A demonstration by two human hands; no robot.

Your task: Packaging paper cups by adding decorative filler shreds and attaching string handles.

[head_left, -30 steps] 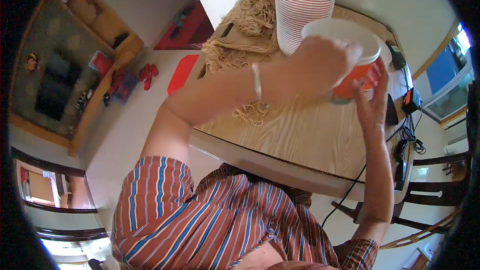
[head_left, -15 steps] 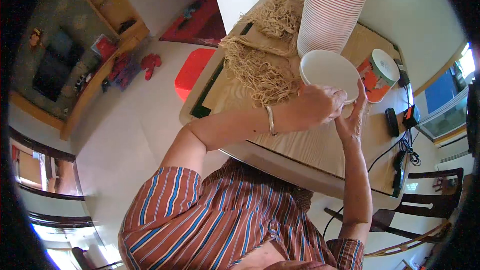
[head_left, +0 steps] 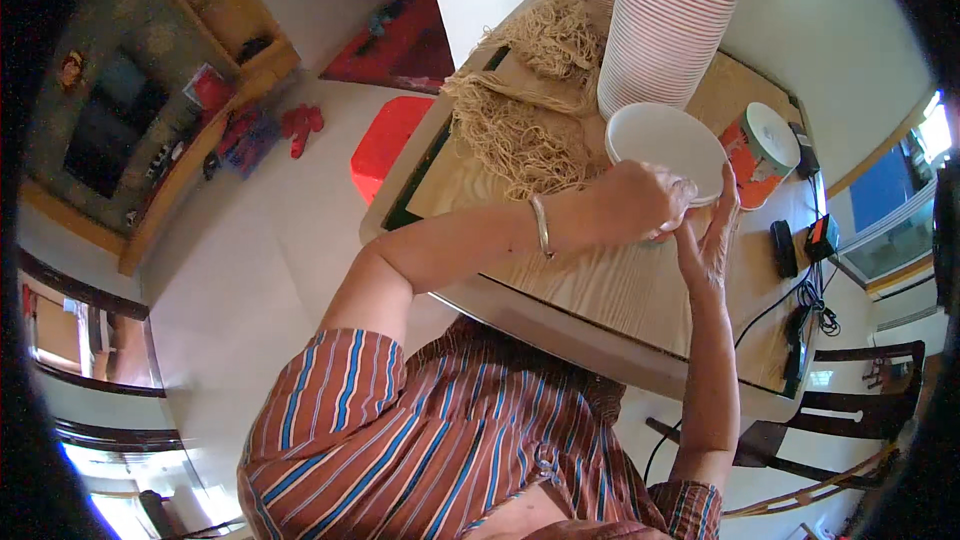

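Observation:
A white paper tub (head_left: 665, 135) is tilted with its mouth facing up and toward me, over the table's middle. My left hand (head_left: 650, 200), with a metal bangle on its wrist, is closed at the tub's near rim; its fingertips are partly hidden. Thumb and fingers of my right hand (head_left: 712, 230) wrap the tub's near right side. Behind it rises a tall stack of nested tubs (head_left: 670, 30), white with reddish rims. Tangled tan strands (head_left: 530, 140) lie on the table to the left of the tub.
To the right lies an orange printed tub (head_left: 762, 150) with a pale end. Beyond it are a black adapter (head_left: 783, 248), a small black-and-orange box (head_left: 822, 237) and coiled cables (head_left: 825, 310). A red stool (head_left: 385, 145) stands left of the table (head_left: 600, 285), a dark chair (head_left: 850, 410) at right.
Both hands and the tub have shifted slightly to the right. The tub is still held, and the strands and the stack stay where they were.

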